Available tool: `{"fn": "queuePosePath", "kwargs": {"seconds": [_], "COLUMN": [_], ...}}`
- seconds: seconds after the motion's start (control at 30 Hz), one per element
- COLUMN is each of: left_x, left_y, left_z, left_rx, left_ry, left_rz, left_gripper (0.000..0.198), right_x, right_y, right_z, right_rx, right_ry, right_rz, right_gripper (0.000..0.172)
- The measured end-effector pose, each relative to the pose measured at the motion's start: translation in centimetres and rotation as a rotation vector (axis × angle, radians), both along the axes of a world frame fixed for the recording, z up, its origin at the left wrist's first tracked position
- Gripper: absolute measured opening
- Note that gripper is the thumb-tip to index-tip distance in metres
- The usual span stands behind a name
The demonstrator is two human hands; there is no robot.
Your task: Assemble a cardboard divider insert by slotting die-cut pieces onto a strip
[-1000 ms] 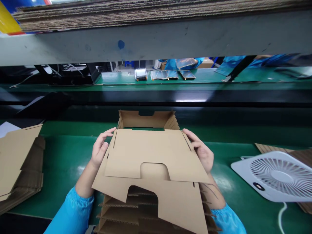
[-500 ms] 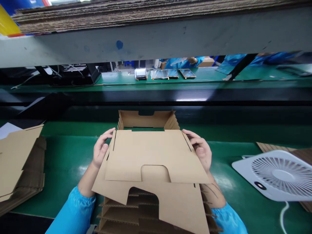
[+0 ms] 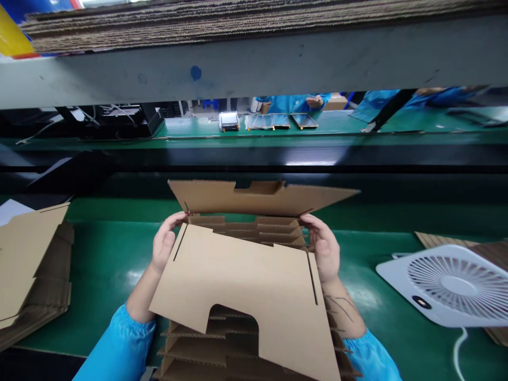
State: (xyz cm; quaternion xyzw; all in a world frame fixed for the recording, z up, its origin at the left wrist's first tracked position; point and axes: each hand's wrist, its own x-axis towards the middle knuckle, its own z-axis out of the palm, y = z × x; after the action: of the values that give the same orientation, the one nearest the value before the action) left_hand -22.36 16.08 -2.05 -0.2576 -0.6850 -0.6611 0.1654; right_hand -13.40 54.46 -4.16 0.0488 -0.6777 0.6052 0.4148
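Observation:
A flat brown cardboard piece (image 3: 214,201) stands tilted away at the far end of a stack of folded cardboard (image 3: 194,346). My left hand (image 3: 164,243) is closed at its near left corner, and my right hand (image 3: 324,248) is closed at its near right corner. Between my forearms, a second cardboard piece (image 3: 238,270) with slots and a rounded cutout lies askew on the stack. Through its cutout and along the sides, layered cardboard edges show. My fingertips are partly hidden behind the board.
On the left is a pile of cardboard (image 3: 27,254); a white fan (image 3: 452,286) lies over cardboard at right. A shelf (image 3: 254,74) crosses above, carrying stacked cardboard (image 3: 238,24). Beyond, flat screen-like devices (image 3: 268,121) lie on a green bench, near a co-worker's blue sleeves (image 3: 293,103).
The held cardboard piece has swung up and away from lying over the second piece, uncovering it and the layers behind. My hands stay at nearly the same place.

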Motion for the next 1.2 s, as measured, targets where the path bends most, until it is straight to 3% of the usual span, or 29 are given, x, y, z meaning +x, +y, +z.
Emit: {"fn": "queuePosePath", "kwargs": {"seconds": [0.2, 0.4, 0.63, 0.8, 1.0, 1.2], "left_x": [-0.1, 0.3, 0.0, -0.3, 0.5, 0.5], "left_y": [-0.2, -0.8, -0.9, -0.7, -0.2, -0.3], "left_z": [1.2, 2.4, 1.8, 1.3, 2.6, 2.9], "left_rx": [-0.082, -0.239, -0.157, 0.009, 0.208, 0.201], "left_ry": [0.086, 0.117, 0.108, 0.011, -0.26, -0.353], "left_rz": [-0.036, 0.025, 0.018, -0.035, -0.17, -0.246], "left_gripper": [0.054, 0.059, 0.05, 0.046, 0.05, 0.06], "right_x": [-0.1, 0.0, 0.0, 0.0, -0.1, -0.2], "right_y": [0.3, 0.0, -0.3, -0.6, 0.5, 1.1], "right_z": [0.0, 0.0, 0.2, 0.7, 0.4, 0.7], "right_rx": [0.042, -0.005, -0.012, -0.041, -0.038, 0.024], "right_ry": [-0.032, -0.044, -0.039, -0.041, -0.089, -0.051], "right_rz": [0.013, 0.028, 0.002, -0.031, 0.004, -0.001], "right_gripper": [0.046, 0.048, 0.048, 0.047, 0.047, 0.044]}}
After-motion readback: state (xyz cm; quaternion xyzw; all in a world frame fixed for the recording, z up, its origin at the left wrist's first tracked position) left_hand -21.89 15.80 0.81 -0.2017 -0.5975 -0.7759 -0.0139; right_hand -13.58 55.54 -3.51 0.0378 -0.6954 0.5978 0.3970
